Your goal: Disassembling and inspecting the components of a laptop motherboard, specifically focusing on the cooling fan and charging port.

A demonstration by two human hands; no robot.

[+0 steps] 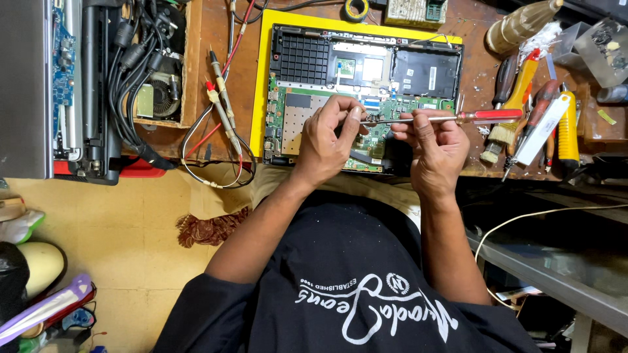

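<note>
Two hands at an opened laptop on a yellow mat

The right hand (435,147) pinches a thin steel screwdriver (445,119) with a clear red handle; the left hand (327,140), fingers curled, seems to steady its tip over the laptop's (307,59) green board, beside a black grille and white labels.

Likely an electronics repair workshop: an opened laptop (363,98), multimeter probes (222,98) and screwdrivers (530,111) crowd the wooden bench (216,39).

White rectangular label (432,77) on the opened laptop's black upper-right panel
</note>
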